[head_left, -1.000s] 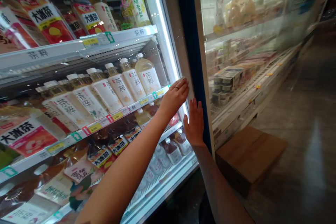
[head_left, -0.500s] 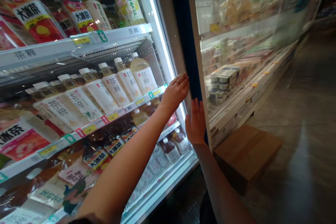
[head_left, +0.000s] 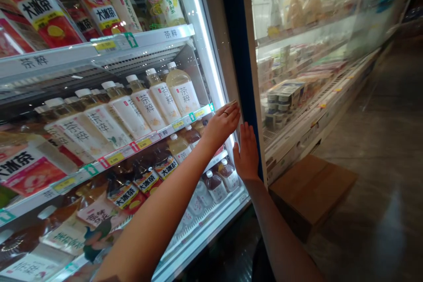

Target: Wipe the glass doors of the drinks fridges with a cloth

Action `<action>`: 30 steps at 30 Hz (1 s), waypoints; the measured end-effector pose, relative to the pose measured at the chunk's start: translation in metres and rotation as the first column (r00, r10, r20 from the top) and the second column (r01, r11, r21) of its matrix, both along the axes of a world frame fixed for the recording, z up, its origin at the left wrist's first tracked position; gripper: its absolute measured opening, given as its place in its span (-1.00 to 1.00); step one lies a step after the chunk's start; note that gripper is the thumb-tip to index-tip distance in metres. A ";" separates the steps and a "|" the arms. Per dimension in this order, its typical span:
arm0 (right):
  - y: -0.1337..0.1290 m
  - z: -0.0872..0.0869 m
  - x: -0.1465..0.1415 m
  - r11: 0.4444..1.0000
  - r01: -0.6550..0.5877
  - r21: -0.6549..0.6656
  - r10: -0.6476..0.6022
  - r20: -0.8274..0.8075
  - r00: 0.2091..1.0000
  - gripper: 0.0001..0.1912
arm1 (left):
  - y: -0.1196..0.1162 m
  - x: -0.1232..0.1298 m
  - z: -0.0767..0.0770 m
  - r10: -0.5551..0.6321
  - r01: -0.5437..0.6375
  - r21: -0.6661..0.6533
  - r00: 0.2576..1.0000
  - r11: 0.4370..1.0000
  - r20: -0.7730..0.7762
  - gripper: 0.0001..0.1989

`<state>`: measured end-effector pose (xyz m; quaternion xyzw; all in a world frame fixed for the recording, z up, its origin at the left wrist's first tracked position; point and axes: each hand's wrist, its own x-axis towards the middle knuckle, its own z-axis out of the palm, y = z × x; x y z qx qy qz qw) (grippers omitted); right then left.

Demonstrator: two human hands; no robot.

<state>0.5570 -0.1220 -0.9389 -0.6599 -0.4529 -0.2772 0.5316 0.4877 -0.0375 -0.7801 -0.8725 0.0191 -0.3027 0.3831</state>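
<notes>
My left hand (head_left: pixel 224 122), with a ring on one finger, lies against the edge of the glass door frame (head_left: pixel 228 59). Its fingers are stretched out close together, and a small tan sliver shows by the fingertips, too small to name. Just below and to the right, my right hand (head_left: pixel 247 154) rests upright with extended fingers against the dark blue panel (head_left: pixel 236 22) between two coolers. Neither hand visibly grips an object. Behind the glass, white-labelled tea bottles (head_left: pixel 183 92) stand on the middle shelf, left of my left hand.
Red-labelled drinks (head_left: pixel 42 9) fill the upper left shelf, with more bottles (head_left: pixel 216 187) low down. On the right, an open-looking cooler holds stacked small tubs (head_left: pixel 280 101). A brown cardboard box (head_left: pixel 312 187) sits on the floor (head_left: pixel 373 141) beside my right forearm.
My left hand has slid a little down along the door frame, nearer to my right hand. My right hand stays at nearly the same place, while the view has shifted slightly.
</notes>
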 end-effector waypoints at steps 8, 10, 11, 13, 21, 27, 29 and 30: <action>-0.002 0.000 0.001 1.000 -0.006 0.031 0.007 -0.032 0.999 -0.30 | -0.004 0.002 0.007 0.028 -0.029 0.015 0.999 0.999 0.023 -0.69; -0.001 -0.001 0.002 0.999 -0.004 0.036 0.006 -0.047 0.999 -0.29 | -0.006 0.007 0.006 0.046 -0.046 0.001 0.999 0.999 0.015 -0.69; -0.001 -0.002 0.003 0.999 0.003 0.044 0.000 -0.057 0.998 -0.29 | -0.007 0.007 0.005 0.049 -0.049 -0.002 0.999 0.999 0.001 -0.69; -0.001 -0.003 0.004 0.997 0.027 0.069 -0.021 -0.077 0.997 -0.27 | -0.007 0.005 0.002 0.043 -0.043 0.005 0.998 0.999 -0.037 -0.69; -0.003 -0.003 0.004 0.998 -0.006 0.058 0.011 -0.078 0.997 -0.28 | -0.005 -0.013 0.001 0.056 -0.057 0.025 0.998 0.998 0.033 -0.67; -0.002 -0.002 -0.003 0.999 -0.016 0.045 0.020 -0.082 0.996 -0.31 | -0.008 -0.029 -0.006 0.042 -0.041 0.013 0.997 0.999 -0.068 -0.70; -0.001 -0.002 -0.004 0.999 -0.009 0.041 0.012 -0.076 0.997 -0.31 | -0.008 -0.040 -0.006 0.035 -0.034 0.012 0.997 0.999 -0.075 -0.70; -0.001 -0.002 -0.004 0.999 -0.005 0.041 0.008 -0.071 0.997 -0.30 | -0.007 -0.044 -0.006 0.037 -0.036 0.011 0.997 0.999 -0.066 -0.70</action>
